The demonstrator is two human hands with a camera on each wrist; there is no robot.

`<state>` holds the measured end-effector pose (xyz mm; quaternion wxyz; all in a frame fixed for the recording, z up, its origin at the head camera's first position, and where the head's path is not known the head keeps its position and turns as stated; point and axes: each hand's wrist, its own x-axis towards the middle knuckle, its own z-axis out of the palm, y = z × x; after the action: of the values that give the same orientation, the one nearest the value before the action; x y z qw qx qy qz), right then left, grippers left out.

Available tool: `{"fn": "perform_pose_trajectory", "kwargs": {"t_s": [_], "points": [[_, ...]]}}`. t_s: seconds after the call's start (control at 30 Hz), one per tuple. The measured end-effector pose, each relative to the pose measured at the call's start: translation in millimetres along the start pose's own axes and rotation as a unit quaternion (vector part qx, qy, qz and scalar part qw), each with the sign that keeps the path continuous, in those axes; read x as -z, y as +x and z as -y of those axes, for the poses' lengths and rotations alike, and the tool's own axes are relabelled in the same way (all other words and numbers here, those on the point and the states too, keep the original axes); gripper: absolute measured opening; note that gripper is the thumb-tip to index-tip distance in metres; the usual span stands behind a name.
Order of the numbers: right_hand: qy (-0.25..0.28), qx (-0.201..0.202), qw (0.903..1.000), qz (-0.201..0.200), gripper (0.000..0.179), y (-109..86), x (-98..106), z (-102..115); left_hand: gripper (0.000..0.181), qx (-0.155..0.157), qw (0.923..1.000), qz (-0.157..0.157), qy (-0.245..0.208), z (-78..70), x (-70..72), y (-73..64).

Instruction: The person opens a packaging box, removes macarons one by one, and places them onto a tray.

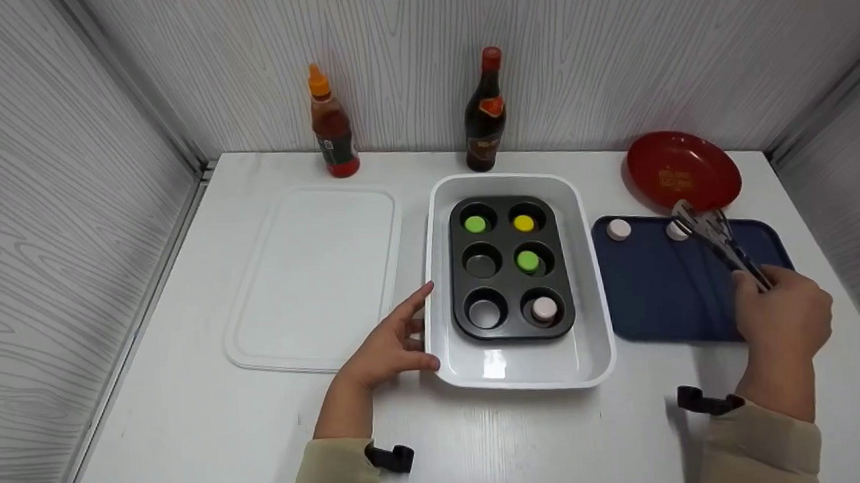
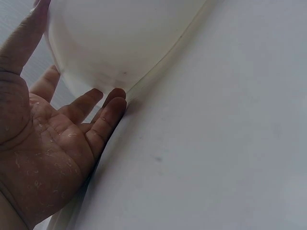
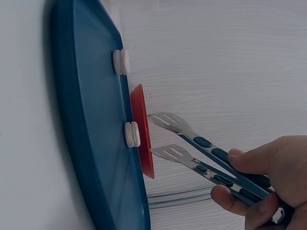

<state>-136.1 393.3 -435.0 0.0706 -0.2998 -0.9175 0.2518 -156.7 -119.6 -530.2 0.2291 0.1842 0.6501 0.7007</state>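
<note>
My left hand (image 1: 385, 347) rests its spread fingertips and thumb against the left wall of a white basin (image 1: 455, 369). The left wrist view shows those fingers fairly straight, touching the basin's outer side (image 2: 120, 43). Inside the basin sits a dark muffin tin (image 1: 505, 267) with two green macarons (image 1: 475, 224), a yellow one (image 1: 523, 223) and a pale pink one (image 1: 545, 308) in separate cups. My right hand (image 1: 787, 311) grips metal tongs (image 3: 206, 153), their tips apart, above a blue tray (image 1: 668, 295). Two pale pink macarons (image 1: 618, 229) stand near its far edge; the tongs partly cover one in the head view.
A white cutting board (image 1: 314, 277) lies left of the basin. A red plate (image 1: 684, 169) stands behind the blue tray. An orange-capped sauce bottle (image 1: 335, 129) and a dark bottle (image 1: 485, 121) stand along the back wall.
</note>
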Motion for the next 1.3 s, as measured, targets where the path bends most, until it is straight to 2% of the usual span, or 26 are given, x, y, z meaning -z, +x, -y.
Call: {"fn": "perform_pose_trajectory", "kwargs": {"t_s": [0.63, 0.8, 1.03, 1.3], "points": [[0.027, 0.014, 0.9991, -0.029, 0.056, -7.6, -2, 11, 0.12, -0.004, 1.0, 0.001, 0.003, 0.1, 0.3, 0.2], [0.038, 0.054, 0.9969, -0.043, 0.052, -13.0, -7, 17, 0.12, -0.002, 1.0, 0.0, 0.003, 0.0, 0.2, -0.3], [0.055, 0.125, 0.9866, -0.09, 0.045, -22.6, -12, 30, 0.121, -0.017, 0.9998, 0.006, 0.0, -1.0, 0.3, 0.0], [0.079, 0.165, 0.9777, -0.103, 0.04, -35.3, -14, 45, 0.121, -0.014, 0.9999, 0.001, 0.002, 0.3, -0.5, -0.1]]}}
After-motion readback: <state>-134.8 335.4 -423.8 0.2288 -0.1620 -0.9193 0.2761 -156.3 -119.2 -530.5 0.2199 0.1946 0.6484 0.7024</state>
